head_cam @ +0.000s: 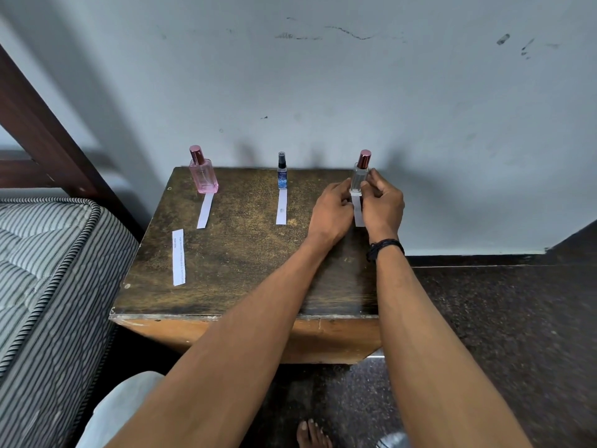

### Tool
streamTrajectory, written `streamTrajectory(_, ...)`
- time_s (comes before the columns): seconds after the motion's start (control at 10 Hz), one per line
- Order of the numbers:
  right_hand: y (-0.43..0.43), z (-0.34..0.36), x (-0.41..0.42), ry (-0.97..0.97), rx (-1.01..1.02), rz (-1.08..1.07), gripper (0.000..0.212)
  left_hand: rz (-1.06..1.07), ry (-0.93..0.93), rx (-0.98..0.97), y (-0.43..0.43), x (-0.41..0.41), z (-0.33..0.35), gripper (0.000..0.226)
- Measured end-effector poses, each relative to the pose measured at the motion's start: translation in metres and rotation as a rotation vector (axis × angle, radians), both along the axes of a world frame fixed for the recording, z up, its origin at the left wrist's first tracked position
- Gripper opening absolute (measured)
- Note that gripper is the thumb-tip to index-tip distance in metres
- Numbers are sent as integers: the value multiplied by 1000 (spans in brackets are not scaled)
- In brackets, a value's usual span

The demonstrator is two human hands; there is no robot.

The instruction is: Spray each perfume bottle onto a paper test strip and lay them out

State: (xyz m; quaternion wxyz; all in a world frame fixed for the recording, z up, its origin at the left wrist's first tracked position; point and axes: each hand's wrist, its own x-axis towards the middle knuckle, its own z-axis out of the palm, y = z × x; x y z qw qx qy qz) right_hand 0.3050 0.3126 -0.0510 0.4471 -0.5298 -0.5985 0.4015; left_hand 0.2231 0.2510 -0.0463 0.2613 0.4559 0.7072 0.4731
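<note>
Three perfume bottles stand in a row along the back of a worn wooden table (pixel 232 273). A pink bottle (pixel 203 177) is at the left and a small blue spray bottle (pixel 282 177) is in the middle. At the right is a clear bottle with a rose cap (pixel 359 177). A white paper strip lies in front of each: left strip (pixel 205 210), middle strip (pixel 281 208), right strip (pixel 358 215). My left hand (pixel 332 211) and my right hand (pixel 382 205) close on the clear bottle from both sides. They partly cover the right strip.
A longer printed paper slip (pixel 178 257) lies near the table's left edge. A striped mattress (pixel 48 270) abuts the table on the left, and a wall (pixel 323 92) runs right behind the bottles. Dark speckled floor (pixel 500 318) and my bare foot (pixel 311 434) lie below.
</note>
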Motion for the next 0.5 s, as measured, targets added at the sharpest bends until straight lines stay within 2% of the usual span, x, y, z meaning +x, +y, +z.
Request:
streamTrajectory(0.2, -2, -1, 0, -15, -8, -28, 40, 19, -45, 21, -3, -1, 2, 58)
streamTrajectory(0.3, -4, -4, 3, 64, -31, -93, 36, 58, -98, 57, -9, 0, 2, 55)
streamTrajectory(0.4, -10, 1, 8, 247, -51, -203, 22, 95, -152, 51, -24, 1, 9, 52)
streamTrajectory(0.5, -23, 6, 6, 387, -110, -273, 23, 102, -79, 36, -46, 6, 4, 52)
